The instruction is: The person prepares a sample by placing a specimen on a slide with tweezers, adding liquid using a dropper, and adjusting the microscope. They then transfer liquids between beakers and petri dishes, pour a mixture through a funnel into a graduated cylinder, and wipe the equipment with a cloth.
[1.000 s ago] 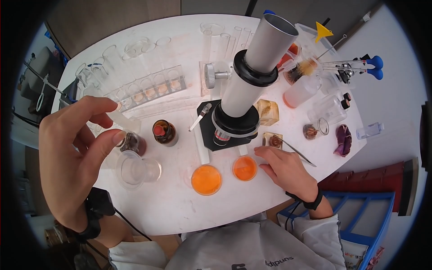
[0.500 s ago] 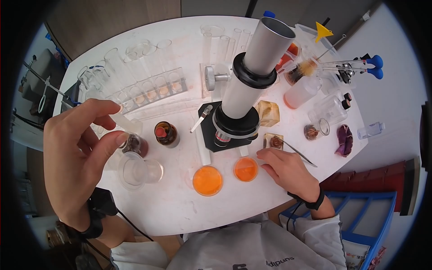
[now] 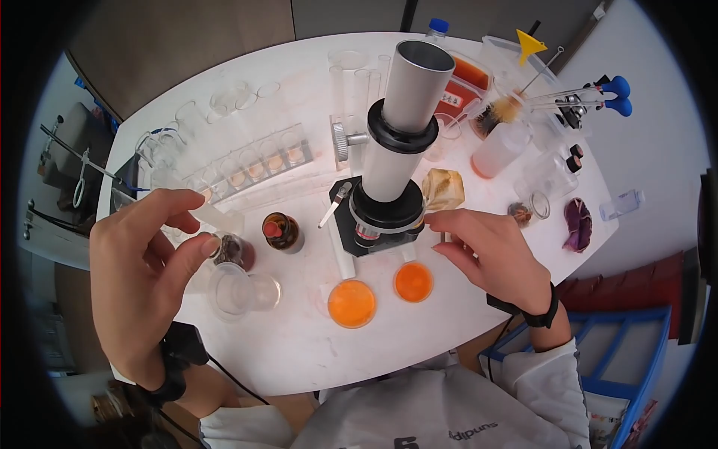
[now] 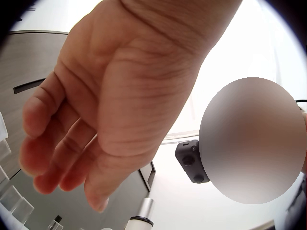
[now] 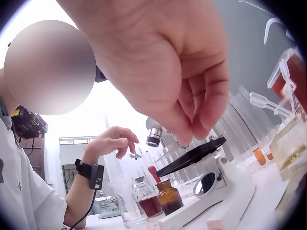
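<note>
My left hand point(image 3: 142, 269) is raised at the left with thumb and forefinger apart and nothing visible between them. It hovers over a small jar point(image 3: 243, 256) with dark contents and a clear cup point(image 3: 230, 292). At the microscope point(image 3: 400, 172), my right hand point(image 3: 497, 251) has its curved fingertips right beside the black stage point(image 5: 192, 155). Its thumb and forefinger stand a little apart in the head view, with nothing showing in them. Two round dishes, one light orange point(image 3: 351, 304) and one deeper orange point(image 3: 413, 282), lie in front of the microscope base.
An amber bottle point(image 3: 283, 233) with a red dropper top stands left of the microscope. Behind it is a rack point(image 3: 254, 165) of tubes. To the right are a yellowish block point(image 3: 444, 188), a plastic bottle point(image 3: 497, 153), jars and a dried purple piece point(image 3: 577, 224).
My right hand has moved up from beside the deeper orange dish to the microscope stage, now covering the small block and tweezers. The left hand keeps its pose. The head view has shifted slightly.
</note>
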A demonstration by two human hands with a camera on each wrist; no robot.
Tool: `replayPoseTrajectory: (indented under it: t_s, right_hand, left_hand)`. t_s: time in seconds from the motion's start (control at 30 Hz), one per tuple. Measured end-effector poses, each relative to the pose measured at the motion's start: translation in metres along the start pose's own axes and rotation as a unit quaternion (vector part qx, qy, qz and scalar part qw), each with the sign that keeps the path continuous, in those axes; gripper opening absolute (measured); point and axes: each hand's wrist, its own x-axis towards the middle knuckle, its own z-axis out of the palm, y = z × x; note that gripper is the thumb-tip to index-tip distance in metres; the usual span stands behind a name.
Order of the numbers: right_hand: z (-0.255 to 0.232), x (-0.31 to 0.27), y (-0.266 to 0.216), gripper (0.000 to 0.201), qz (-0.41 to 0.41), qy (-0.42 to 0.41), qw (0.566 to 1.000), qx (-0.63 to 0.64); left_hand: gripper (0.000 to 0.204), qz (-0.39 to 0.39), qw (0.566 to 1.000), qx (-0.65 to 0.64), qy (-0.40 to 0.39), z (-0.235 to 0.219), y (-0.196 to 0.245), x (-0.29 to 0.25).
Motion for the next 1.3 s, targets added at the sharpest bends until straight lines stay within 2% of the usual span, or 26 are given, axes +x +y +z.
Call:
replayPoseTrajectory:
  t_s: [0.4, 0.5, 0.6, 0.7, 0.8, 0.9, 1.0, 1.3]
  right_hand:
    - [0.015, 0.009, 0.007, 0.034, -0.008, 0.038, 0.999, 0.000]
    - [0.017, 0.006, 0.004, 0.031, 0.005, 0.053, 0.998, 0.014]
    - [0.022, -0.005, -0.001, 0.028, -0.017, 0.073, 0.997, 0.012]
    - [0.027, -0.017, 0.001, 0.028, -0.044, 0.050, 0.998, -0.013]
    - [0.029, -0.015, 0.003, 0.029, -0.069, 0.061, 0.995, -0.043]
    - [0.030, -0.014, -0.002, 0.035, -0.052, 0.053, 0.997, -0.037]
    - [0.036, -0.013, 0.000, 0.030, -0.067, 0.075, 0.993, -0.057]
    - [0.041, -0.007, -0.002, 0.031, -0.054, 0.078, 0.993, -0.075]
  left_hand:
    - [0.034, 0.006, 1.000, 0.003, -0.012, -0.001, 0.004, 0.000]
    - [0.034, 0.008, 1.000, 0.002, -0.009, 0.000, 0.004, 0.001]
    - [0.034, 0.009, 1.000, 0.004, -0.011, 0.001, 0.003, 0.000]
    - [0.034, 0.007, 1.000, 0.003, -0.016, 0.002, 0.003, 0.002]
    - [0.034, 0.008, 1.000, 0.003, -0.022, 0.003, 0.002, 0.004]
    - [0.034, 0.006, 1.000, 0.007, -0.022, 0.003, 0.005, 0.002]
    - [0.034, 0.009, 1.000, 0.008, -0.020, 0.003, 0.005, 0.002]
    - [0.035, 0.010, 1.000, 0.010, -0.024, 0.002, 0.005, 0.001]
